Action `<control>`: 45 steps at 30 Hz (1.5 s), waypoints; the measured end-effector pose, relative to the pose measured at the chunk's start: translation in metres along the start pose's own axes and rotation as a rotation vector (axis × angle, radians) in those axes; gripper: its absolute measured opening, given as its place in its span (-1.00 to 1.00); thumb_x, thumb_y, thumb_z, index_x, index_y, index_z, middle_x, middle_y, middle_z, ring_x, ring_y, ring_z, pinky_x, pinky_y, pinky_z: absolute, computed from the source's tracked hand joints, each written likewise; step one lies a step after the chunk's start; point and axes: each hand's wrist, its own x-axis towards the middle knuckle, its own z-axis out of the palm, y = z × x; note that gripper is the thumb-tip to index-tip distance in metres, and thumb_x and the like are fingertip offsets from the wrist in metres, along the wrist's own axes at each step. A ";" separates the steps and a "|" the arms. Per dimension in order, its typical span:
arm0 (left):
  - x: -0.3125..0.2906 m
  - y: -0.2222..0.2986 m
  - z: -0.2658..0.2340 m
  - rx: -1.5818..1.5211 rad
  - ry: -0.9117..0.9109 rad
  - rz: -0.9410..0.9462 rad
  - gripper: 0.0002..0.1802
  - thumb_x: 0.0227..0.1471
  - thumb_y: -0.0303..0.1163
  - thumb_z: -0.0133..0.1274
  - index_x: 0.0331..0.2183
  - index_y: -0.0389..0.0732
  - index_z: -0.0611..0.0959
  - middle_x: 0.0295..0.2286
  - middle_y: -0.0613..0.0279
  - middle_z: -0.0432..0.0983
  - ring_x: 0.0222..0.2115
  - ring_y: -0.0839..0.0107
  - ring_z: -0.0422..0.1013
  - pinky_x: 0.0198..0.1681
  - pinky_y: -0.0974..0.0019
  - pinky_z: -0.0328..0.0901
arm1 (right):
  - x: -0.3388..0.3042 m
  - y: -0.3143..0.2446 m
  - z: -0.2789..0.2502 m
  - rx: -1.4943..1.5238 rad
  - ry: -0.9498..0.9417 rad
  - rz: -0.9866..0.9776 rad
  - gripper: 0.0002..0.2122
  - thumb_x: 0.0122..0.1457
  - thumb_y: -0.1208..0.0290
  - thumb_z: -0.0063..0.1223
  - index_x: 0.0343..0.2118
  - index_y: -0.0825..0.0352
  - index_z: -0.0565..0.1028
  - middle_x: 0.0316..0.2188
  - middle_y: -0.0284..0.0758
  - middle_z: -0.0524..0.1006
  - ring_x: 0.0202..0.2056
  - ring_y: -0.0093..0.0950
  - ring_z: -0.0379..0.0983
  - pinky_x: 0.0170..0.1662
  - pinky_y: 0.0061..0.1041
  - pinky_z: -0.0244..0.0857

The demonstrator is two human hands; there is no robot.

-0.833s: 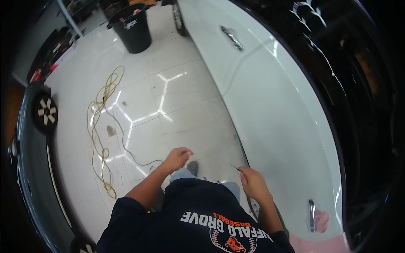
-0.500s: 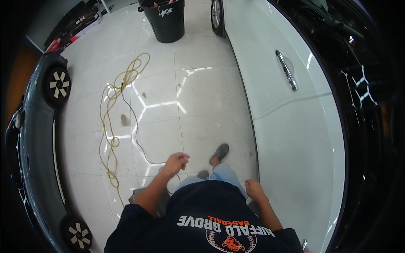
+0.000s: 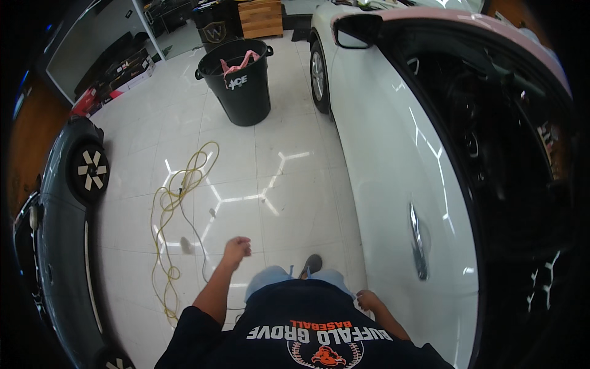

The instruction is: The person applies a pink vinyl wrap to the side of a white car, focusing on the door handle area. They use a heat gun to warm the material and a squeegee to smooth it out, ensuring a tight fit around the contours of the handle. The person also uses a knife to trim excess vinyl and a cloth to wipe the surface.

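Observation:
My left hand (image 3: 237,251) hangs over the floor in front of me, nearest to a thin grey cord (image 3: 200,237). Its fingers are loosely bent and a little apart, with nothing seen in them. Close to the side of a white car (image 3: 393,184), my right hand (image 3: 370,301) is curled closed at my hip. Something small and pale shows at its fingertips, too small to name. The car's chrome door handle (image 3: 418,243) lies ahead and to the right of that hand.
A black bin (image 3: 236,104) with a pink cloth (image 3: 239,64) in it stands ahead. Loops of yellow cord (image 3: 165,212) lie on the tiled floor to the left. A dark grey toy-like car (image 3: 64,215) lines the left side. Farther off is a wooden box (image 3: 260,19).
The bin, cords and door handle sit lower in the picture, and the white car's mirror and the wooden box now show. Both hands stay in similar poses.

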 end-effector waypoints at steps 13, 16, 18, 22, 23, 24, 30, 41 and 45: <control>0.470 0.280 -0.054 0.485 0.107 0.293 -0.72 0.14 -0.28 -0.02 -0.36 -0.30 0.62 -0.60 0.17 0.55 -0.59 0.39 0.49 -0.56 0.27 0.38 | 0.057 -0.113 -0.144 0.310 -0.189 0.326 -0.78 -0.03 0.38 0.16 -0.33 0.38 0.62 -0.38 -0.13 0.63 -0.43 -0.34 0.59 -0.36 -0.30 0.46; 0.588 0.453 -0.141 0.866 0.396 0.632 -0.73 0.15 -0.26 0.00 -0.20 -0.24 0.58 -0.59 0.15 0.53 -0.59 0.31 0.49 -0.50 0.22 0.38 | 0.101 -0.164 -0.163 0.423 -0.008 0.402 -0.78 -0.03 0.37 0.16 -0.33 0.37 0.62 -0.38 -0.13 0.64 -0.42 -0.31 0.59 -0.33 -0.29 0.46; 0.627 0.564 -0.080 0.028 0.341 0.585 -0.51 0.14 -0.31 0.06 0.09 -0.25 0.48 -0.51 0.09 0.50 -0.61 0.32 0.45 -0.54 0.26 0.35 | 0.097 -0.205 -0.146 0.556 0.146 0.552 -0.77 -0.03 0.36 0.16 -0.33 0.37 0.62 -0.38 -0.13 0.64 -0.41 -0.30 0.59 -0.32 -0.28 0.46; 0.682 0.645 -0.088 -0.204 0.333 0.588 -0.40 0.13 -0.37 0.03 0.20 -0.27 0.36 -0.48 0.18 0.50 -0.61 0.44 0.35 -0.55 0.36 0.29 | 0.117 -0.273 -0.137 0.710 0.302 0.641 -0.77 -0.03 0.35 0.15 -0.33 0.37 0.62 -0.38 -0.12 0.64 -0.38 -0.27 0.59 -0.28 -0.25 0.45; 0.709 0.645 -0.117 -0.067 0.384 0.636 -0.44 0.15 -0.32 0.02 0.15 -0.31 0.42 -0.46 0.13 0.52 -0.54 0.42 0.39 -0.49 0.33 0.32 | 0.124 -0.284 -0.137 0.728 0.318 0.632 -0.77 -0.03 0.35 0.15 -0.33 0.37 0.62 -0.38 -0.12 0.64 -0.38 -0.26 0.59 -0.27 -0.25 0.45; 0.733 0.624 -0.088 0.202 0.408 0.668 -0.52 0.16 -0.25 0.01 0.04 -0.34 0.53 -0.43 0.01 0.54 -0.46 0.27 0.47 -0.39 0.23 0.36 | 0.116 -0.299 -0.127 0.765 0.351 0.684 -0.77 -0.03 0.35 0.15 -0.33 0.37 0.62 -0.38 -0.12 0.64 -0.37 -0.25 0.59 -0.26 -0.24 0.45; 0.781 0.314 0.033 1.519 -0.213 1.012 -0.65 0.15 -0.27 -0.08 -0.14 -0.26 0.63 -0.24 -0.05 0.56 -0.12 -0.01 0.43 0.03 0.01 0.27 | 0.126 -0.352 -0.019 0.940 0.385 0.778 -0.76 -0.04 0.33 0.15 -0.33 0.36 0.62 -0.38 -0.11 0.64 -0.33 -0.21 0.59 -0.21 -0.20 0.44; 0.216 0.107 0.309 1.415 -2.101 0.654 -0.54 0.12 -0.18 0.09 -0.02 -0.26 0.58 -0.17 -0.04 0.61 -0.23 0.10 0.57 -0.10 0.19 0.41 | 0.163 -0.475 0.244 1.341 0.874 0.699 -0.81 0.02 0.39 -0.02 -0.54 0.41 0.56 -0.68 -0.18 0.53 -0.67 -0.31 0.48 -0.62 -0.30 0.34; 0.224 0.049 0.375 1.828 -1.991 1.312 -0.49 0.07 -0.12 0.08 -0.08 -0.33 0.61 -0.17 -0.10 0.59 -0.12 -0.02 0.50 0.01 0.07 0.36 | 0.133 -0.511 0.276 1.454 1.311 0.583 -0.76 0.11 0.47 -0.03 -0.21 0.44 0.55 -0.28 -0.11 0.56 -0.23 -0.41 0.55 -0.27 -0.30 0.45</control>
